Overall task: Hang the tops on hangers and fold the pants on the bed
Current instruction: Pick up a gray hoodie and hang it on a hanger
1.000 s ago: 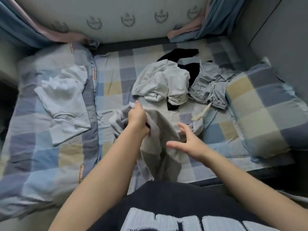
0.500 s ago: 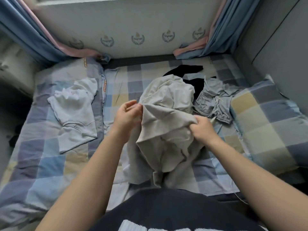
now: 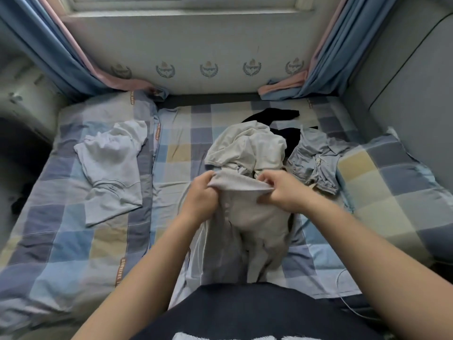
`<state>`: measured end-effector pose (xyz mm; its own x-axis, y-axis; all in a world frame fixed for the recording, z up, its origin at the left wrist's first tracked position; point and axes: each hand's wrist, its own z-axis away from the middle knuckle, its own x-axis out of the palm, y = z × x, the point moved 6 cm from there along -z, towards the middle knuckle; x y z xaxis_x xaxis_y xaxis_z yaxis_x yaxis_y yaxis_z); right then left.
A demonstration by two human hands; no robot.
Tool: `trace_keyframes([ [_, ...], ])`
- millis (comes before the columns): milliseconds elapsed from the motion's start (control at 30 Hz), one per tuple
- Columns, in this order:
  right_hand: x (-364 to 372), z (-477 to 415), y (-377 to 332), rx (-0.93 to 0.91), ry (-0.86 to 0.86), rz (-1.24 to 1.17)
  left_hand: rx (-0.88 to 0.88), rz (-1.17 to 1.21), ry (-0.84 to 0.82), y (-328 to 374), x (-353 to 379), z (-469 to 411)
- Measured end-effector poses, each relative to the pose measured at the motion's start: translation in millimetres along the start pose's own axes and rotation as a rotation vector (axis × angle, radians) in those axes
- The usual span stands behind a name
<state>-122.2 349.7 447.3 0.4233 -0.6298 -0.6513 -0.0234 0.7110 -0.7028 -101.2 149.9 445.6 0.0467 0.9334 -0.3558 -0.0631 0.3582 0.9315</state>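
I see both grips closed: left hand (image 3: 199, 201) and right hand (image 3: 282, 190) clutch the grey pants (image 3: 247, 214) waistband above the bed (image 3: 171, 153).

Dark capitals on orange strip (image 3: 119, 271) sewn into checked quilt (image 3: 61, 246), blurred, perhaps "BEAUTIFUL". White lettering on dark shirt (image 3: 257, 312), cropped, unreadable.

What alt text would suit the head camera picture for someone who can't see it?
The left hand and right hand grip the waistband of grey pants over a checked bed. A cream top, grey-blue garment and white top lie nearby.
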Motion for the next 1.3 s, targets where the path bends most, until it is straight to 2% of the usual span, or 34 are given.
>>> trace_keyframes([
  [167,45.3,6.9,48.3,0.077,0.033,0.176,-0.165,0.250,-0.024,15.0,2.0,9.0],
  [233,59.5,7.1,69.6,0.171,0.053,0.213,-0.242,0.388,0.025,14.8,-2.3,13.1],
  [333,81.1,22.8,112.7,0.361,-0.030,0.269,-0.311,0.491,0.119,14.0,-24.0,8.1],
  [433,84.7,40.4,138.2,0.479,-0.041,0.115,-0.437,0.560,0.255,0.2,-44.4,-1.2],
  [500,75.1,37.7,129.8,0.480,-0.014,0.003,-0.444,0.561,0.284,-5.6,-45.4,-3.3],
  [600,51.4,26.2,91.3,0.422,0.134,-0.250,-0.386,0.528,0.191,-2.5,-30.9,2.0],
  [700,32.5,26.3,51.5,0.427,0.273,-0.699,-0.432,0.640,0.079,-5.2,-8.2,17.0],
  [767,22.0,28.5,25.5,0.445,0.258,-0.890,-0.403,0.561,0.002,-4.0,4.5,29.0],
  [933,0.0,32.2,-37.1,0.337,0.176,-1.059,-0.088,0.038,-0.306,-3.5,44.4,56.7],
  [967,-1.5,33.1,-46.7,0.316,0.172,-1.088,-0.043,-0.058,-0.289,-4.6,49.2,56.8],
  [1033,-4.1,34.7,-59.8,0.270,0.174,-1.179,0.003,-0.169,-0.131,-4.0,43.1,50.7],
  [1067,-5.4,35.7,-62.9,0.239,0.164,-1.237,0.012,-0.194,-0.068,-1.9,36.8,47.4],
  [1133,-7.4,39.1,-60.5,0.172,0.130,-1.300,-0.006,-0.164,-0.041,-5.9,28.1,40.0],
  [1200,-7.3,45.3,-45.3,0.144,0.150,-1.186,-0.060,-0.087,-0.001,-6.4,17.8,37.5],
  [1300,11.2,61.6,-16.7,0.127,0.243,-0.848,-0.250,0.080,0.148,-9.8,3.6,39.6],
])
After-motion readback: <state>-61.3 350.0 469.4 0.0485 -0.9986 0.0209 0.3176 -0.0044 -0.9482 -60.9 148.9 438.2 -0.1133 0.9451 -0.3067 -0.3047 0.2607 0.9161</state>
